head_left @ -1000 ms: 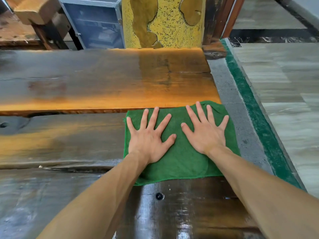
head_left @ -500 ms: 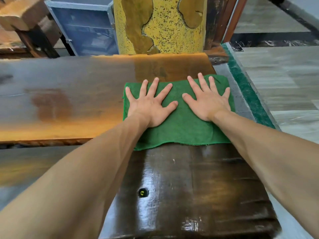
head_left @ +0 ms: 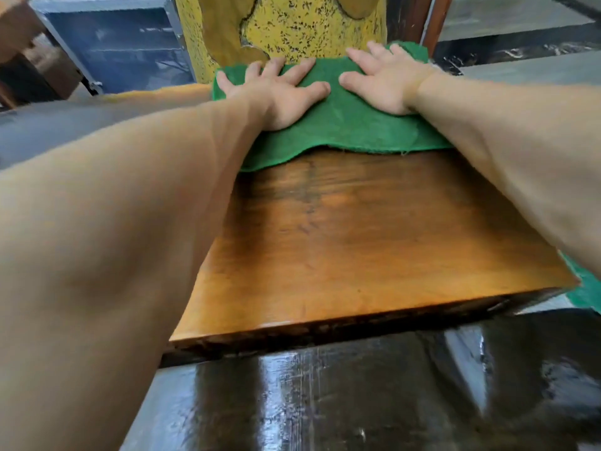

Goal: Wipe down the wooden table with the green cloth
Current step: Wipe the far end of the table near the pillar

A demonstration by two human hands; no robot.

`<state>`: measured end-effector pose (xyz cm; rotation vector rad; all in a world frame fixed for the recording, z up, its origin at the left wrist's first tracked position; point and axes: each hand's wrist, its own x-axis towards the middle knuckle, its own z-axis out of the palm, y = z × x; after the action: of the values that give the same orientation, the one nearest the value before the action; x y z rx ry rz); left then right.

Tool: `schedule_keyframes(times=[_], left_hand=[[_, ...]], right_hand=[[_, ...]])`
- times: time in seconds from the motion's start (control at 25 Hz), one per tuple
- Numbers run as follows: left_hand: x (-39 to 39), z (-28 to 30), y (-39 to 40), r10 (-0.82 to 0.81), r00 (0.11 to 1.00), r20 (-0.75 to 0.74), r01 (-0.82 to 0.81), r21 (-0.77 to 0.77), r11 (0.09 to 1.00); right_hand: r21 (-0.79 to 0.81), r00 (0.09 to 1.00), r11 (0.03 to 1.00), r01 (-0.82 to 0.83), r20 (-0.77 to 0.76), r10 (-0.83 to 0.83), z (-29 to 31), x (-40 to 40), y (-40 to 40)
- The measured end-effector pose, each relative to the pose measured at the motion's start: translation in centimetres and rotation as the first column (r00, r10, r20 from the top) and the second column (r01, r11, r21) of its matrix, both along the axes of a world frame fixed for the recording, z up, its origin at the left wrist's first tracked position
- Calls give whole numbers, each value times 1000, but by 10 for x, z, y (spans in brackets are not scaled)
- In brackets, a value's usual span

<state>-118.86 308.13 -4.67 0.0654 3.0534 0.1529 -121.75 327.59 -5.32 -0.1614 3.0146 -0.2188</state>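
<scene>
The tabletop (head_left: 374,242) is a thick slab of orange-brown varnished wood with a rough, dark live edge along its near side. Below that edge, toward 6 o'clock, runs a lower, nearly black glossy plank (head_left: 357,402) streaked with bright reflections. At 12 o'clock, just past the far end of the slab, stands a yellow speckled pillar (head_left: 309,24) with smooth tan patches. At 10 o'clock sits a blue-grey framed cabinet (head_left: 113,37), and farther left some blurred wooden furniture. At 1 to 2 o'clock lie grey stone floor tiles (head_left: 536,68) with a dark veined band across them. A strip of green flooring (head_left: 585,288) shows at 3 o'clock beside the slab's right corner.

The green cloth (head_left: 341,125) is spread flat at the far end of the tabletop, around 12 o'clock, its near hem wavy and its far edge bunched up against the pillar's base. Both hands press down on it side by side. The left hand (head_left: 279,92) lies palm-down on the cloth's left half, its fingers (head_left: 296,71) straight and spread apart, pointing toward 12 o'clock, thumb angled toward 2 o'clock. The right hand (head_left: 387,79) lies flat on the right half, fingers likewise stretched and apart, their tips reaching the cloth's far edge, where it rises in a small fold. The two thumbs point at each other with a narrow gap of cloth between. Both bare forearms stretch across the frame from 7 and 4 o'clock.
</scene>
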Motion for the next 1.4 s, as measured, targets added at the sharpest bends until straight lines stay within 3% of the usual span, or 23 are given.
schedule_keyframes(times=[0.2,0.4,1.0,1.4], left_hand=[[4,-3,-3,-10,1000,7,10,6,1000],[57,-3,-4,-31,999,32,31,-6,1000],[428,6,19,-94,989,116,100,-50,994],[621,6,13,-152,982,109,153,-6,988]], right_hand=[[-16,1000,1000,17,15,-16,2,10,0],[-8,998,1000,-12,59,12,6,79,2],[125,996,991,-48,77,39,19,443,25],[57,994,996,-67,90,62,24,642,22]])
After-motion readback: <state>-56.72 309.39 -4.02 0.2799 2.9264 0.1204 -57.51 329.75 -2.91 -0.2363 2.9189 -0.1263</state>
